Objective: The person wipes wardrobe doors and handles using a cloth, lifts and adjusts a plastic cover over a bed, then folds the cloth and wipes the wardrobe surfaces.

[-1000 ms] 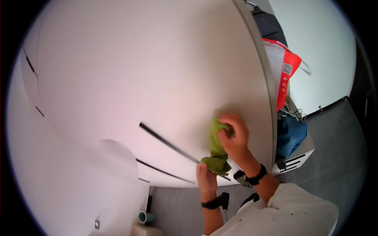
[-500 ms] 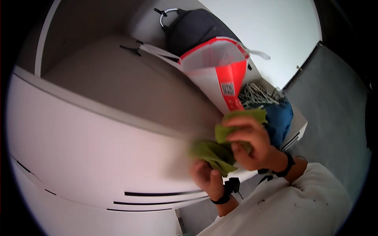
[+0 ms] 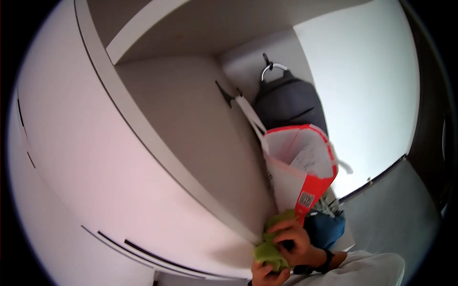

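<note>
Low in the view, a crumpled green cloth [image 3: 268,253] is held between both hands at the edge of a pale cabinet panel. My left hand [image 3: 268,275] grips its lower end, fingers closed. My right hand [image 3: 296,242] pinches the upper part, with fingers curled round it. Just above the hands hangs an open white and red paper bag [image 3: 298,164], with a printed code on its red side and something pale inside. Its strap reaches a dark hook [image 3: 224,94].
A dark grey backpack [image 3: 291,102] hangs from a hook behind the bag. Right of my hands lies a blue bag [image 3: 327,228] with pale cords on top. The cabinet's panel edge [image 3: 157,155] runs diagonally; grey floor [image 3: 396,209] shows at right.
The view has swung from the outer panel to the cabinet's inside, with the hanging bags now more central. Both hands still hold the green cloth and appear lower in the view.
</note>
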Available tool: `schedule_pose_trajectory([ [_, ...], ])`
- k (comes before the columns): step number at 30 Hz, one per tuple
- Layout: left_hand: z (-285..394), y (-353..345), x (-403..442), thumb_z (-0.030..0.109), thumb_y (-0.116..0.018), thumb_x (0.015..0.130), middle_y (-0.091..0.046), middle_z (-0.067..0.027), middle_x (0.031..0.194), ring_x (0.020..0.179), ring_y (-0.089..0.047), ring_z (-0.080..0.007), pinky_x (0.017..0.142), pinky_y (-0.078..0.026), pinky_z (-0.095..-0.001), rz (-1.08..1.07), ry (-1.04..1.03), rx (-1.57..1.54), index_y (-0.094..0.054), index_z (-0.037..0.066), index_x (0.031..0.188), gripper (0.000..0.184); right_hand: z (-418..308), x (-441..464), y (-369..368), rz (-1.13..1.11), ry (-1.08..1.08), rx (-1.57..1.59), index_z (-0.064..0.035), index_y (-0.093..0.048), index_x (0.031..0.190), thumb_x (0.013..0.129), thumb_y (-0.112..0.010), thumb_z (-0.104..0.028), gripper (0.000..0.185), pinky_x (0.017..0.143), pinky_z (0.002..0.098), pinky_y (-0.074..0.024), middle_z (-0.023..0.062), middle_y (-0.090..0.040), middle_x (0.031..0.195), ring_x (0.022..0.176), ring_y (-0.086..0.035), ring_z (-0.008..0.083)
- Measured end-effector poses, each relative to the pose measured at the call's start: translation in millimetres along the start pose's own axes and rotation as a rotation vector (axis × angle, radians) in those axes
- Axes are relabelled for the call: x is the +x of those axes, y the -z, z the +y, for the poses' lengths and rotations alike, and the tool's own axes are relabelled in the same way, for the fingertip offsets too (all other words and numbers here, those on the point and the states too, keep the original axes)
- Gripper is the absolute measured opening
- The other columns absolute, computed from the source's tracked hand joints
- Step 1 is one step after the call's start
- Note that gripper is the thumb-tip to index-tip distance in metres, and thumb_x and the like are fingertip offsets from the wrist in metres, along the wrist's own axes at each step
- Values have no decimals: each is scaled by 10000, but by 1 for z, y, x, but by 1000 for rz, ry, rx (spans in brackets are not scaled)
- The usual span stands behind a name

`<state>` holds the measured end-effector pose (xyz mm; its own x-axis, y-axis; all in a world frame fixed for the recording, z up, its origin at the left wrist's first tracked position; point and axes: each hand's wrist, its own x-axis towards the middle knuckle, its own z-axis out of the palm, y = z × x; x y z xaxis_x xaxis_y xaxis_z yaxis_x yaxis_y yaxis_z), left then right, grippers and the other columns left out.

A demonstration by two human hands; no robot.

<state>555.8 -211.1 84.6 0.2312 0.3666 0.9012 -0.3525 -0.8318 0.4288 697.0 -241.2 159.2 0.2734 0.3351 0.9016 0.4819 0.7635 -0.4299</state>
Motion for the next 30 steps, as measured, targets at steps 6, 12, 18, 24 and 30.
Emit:
schedule_pose_trajectory([
  [6,8,-11,45,157,-707,780,-535,-155,1032,881,-554,-296,771,-473,-420,-153,42,-69,-540,109,1081,348,17,14,3,-148,63,10,-55,-557,924,743,-669,41,233,810,389,-468,155,-585,1022,947,-581,291],
  [12,-16,2,38,326,-672,834,-600,-89,991,853,-571,-292,777,-446,-453,-261,-157,93,-578,69,1053,351,51,-13,-7,-37,81,325,-40,-512,1012,789,-696,-1,292,954,417,-386,209,-487,1147,1100,-496,313],
  [18,-13,-2,35,230,-680,710,-589,-151,969,848,-619,-386,695,-514,-468,-173,-352,230,-589,63,981,332,48,-26,-3,106,-131,52,-62,-541,908,715,-734,-28,274,839,426,-474,183,-610,979,932,-598,312],
  [24,-10,21,30,28,-675,665,-653,-78,906,806,-652,-218,701,-521,-339,-226,-186,239,-670,83,765,114,46,-17,-9,98,-62,124,-51,-483,883,732,-739,-52,298,756,366,-456,159,-552,942,802,-554,254],
  [30,20,42,43,-86,-567,689,-637,-180,1017,869,-648,-323,767,-516,-349,-35,122,287,-688,33,779,192,-8,35,-3,-110,6,-43,-79,-471,857,753,-765,-174,326,692,334,-431,114,-543,894,754,-526,215],
])
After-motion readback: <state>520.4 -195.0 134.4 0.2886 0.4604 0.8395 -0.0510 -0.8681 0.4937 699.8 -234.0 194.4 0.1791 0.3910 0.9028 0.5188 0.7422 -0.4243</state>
